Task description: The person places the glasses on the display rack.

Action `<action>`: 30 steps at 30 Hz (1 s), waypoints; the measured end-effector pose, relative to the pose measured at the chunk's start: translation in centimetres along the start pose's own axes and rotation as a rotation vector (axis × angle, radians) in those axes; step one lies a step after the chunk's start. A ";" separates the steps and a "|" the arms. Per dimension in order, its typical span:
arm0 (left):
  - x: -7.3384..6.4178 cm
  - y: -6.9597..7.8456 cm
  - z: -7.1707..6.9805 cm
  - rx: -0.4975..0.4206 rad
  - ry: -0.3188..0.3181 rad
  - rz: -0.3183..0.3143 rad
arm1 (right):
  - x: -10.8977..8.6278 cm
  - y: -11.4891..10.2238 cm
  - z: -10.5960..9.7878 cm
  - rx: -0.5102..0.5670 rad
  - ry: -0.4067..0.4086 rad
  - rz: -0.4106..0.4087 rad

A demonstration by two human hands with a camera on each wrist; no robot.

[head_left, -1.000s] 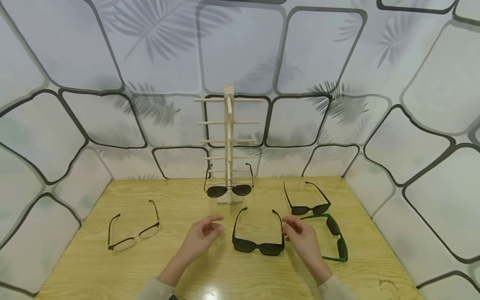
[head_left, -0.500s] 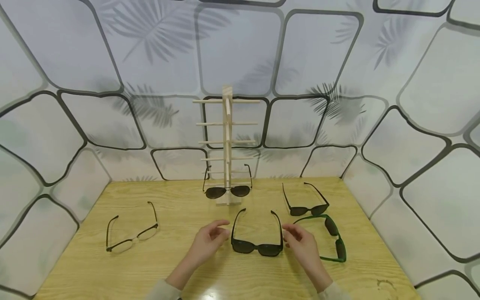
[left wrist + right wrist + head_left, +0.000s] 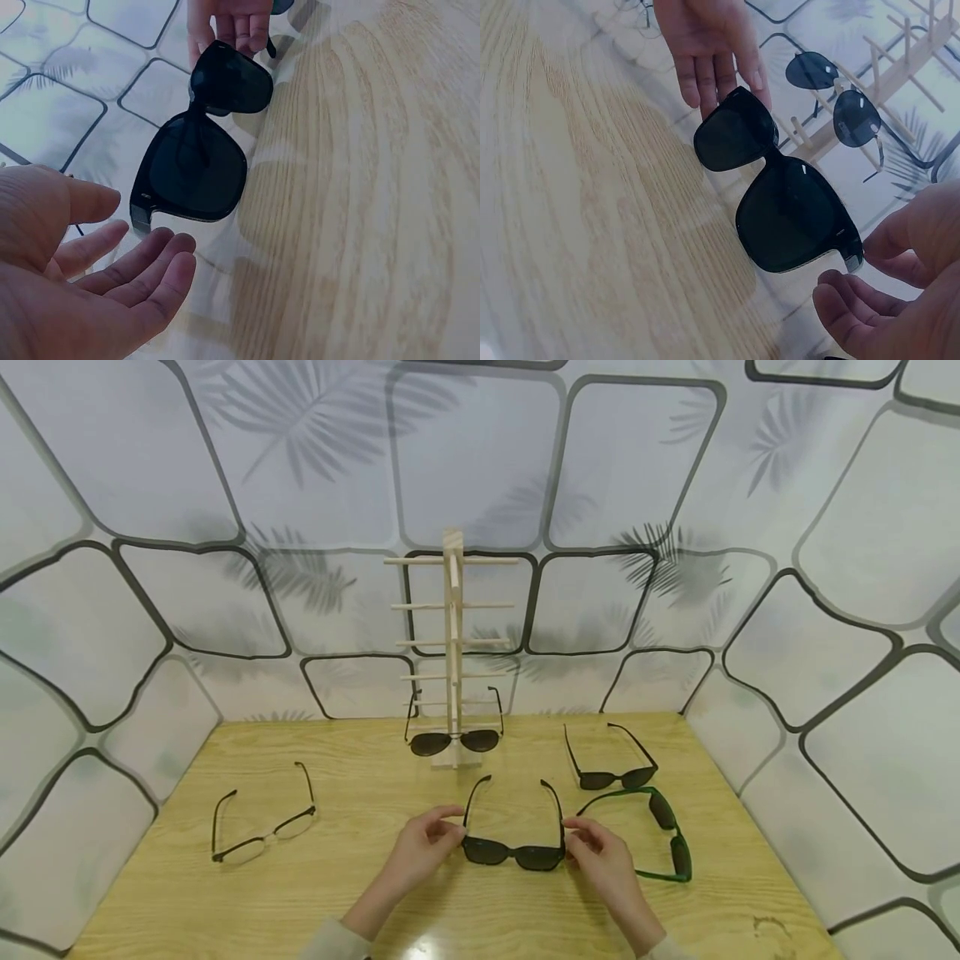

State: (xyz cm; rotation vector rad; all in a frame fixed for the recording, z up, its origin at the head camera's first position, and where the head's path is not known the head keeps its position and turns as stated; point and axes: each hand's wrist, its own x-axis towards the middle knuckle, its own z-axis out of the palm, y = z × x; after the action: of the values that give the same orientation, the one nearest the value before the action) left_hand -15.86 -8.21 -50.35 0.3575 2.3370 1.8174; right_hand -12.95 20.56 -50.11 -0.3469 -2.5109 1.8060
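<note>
Left hand (image 3: 422, 850) has neared the black sunglasses (image 3: 528, 857), both hands' fingers parted, green sunglasses (image 3: 680, 855) beside the right hand (image 3: 602, 855)

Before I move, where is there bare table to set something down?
Bare table lies between the clear glasses and left hand, and between the forearms. Crowded: around the right hand, with the green pair beside it and a black pair close behind.

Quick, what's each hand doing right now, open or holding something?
Left hand: open, holding nothing, beside the nearest black sunglasses.
Right hand: up against their other side; whether it grips cannot be told.
</note>
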 end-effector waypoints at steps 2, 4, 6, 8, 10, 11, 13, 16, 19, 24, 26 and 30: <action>0.0 -0.1 0.2 -0.008 -0.006 -0.001 | 0.0 0.1 0.0 0.014 -0.004 0.013; 0.0 -0.3 0.3 -0.010 -0.009 0.007 | -0.1 0.3 0.1 0.023 -0.007 0.025; 0.1 -0.4 0.3 -0.008 -0.010 0.016 | -0.1 0.3 0.1 0.033 -0.007 0.032; 0.3 -0.6 0.3 0.001 -0.012 0.033 | -0.1 0.3 0.2 0.038 -0.004 0.038; 0.4 -0.6 0.3 0.011 -0.016 0.038 | -0.2 0.3 0.3 0.041 -0.003 0.044; 0.4 -0.6 0.3 0.011 -0.019 0.036 | -0.1 0.4 0.3 0.041 -0.003 0.044; 0.5 -0.6 0.3 0.010 -0.023 0.029 | 0.0 0.4 0.3 0.037 -0.004 0.044; 0.4 -0.6 0.2 0.002 -0.024 0.020 | 0.0 0.5 0.4 0.043 -0.008 0.047; 0.3 -0.6 0.3 -0.010 -0.011 0.024 | 0.0 0.5 0.5 0.047 -0.007 0.046; 0.3 -0.7 0.5 -0.039 0.008 0.017 | 0.1 0.5 0.5 0.039 0.005 0.030; 0.4 -0.7 0.7 -0.047 0.008 0.017 | 0.2 0.5 0.4 0.031 0.012 0.019; 0.4 -0.4 0.8 -0.061 0.012 0.031 | 0.1 0.1 0.3 0.030 0.025 0.016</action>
State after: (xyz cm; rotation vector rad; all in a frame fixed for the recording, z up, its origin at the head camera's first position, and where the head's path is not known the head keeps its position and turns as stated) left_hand -16.07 -7.46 -50.94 0.3781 2.2900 1.9057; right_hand -13.04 20.33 -50.30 -0.3864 -2.4691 1.8306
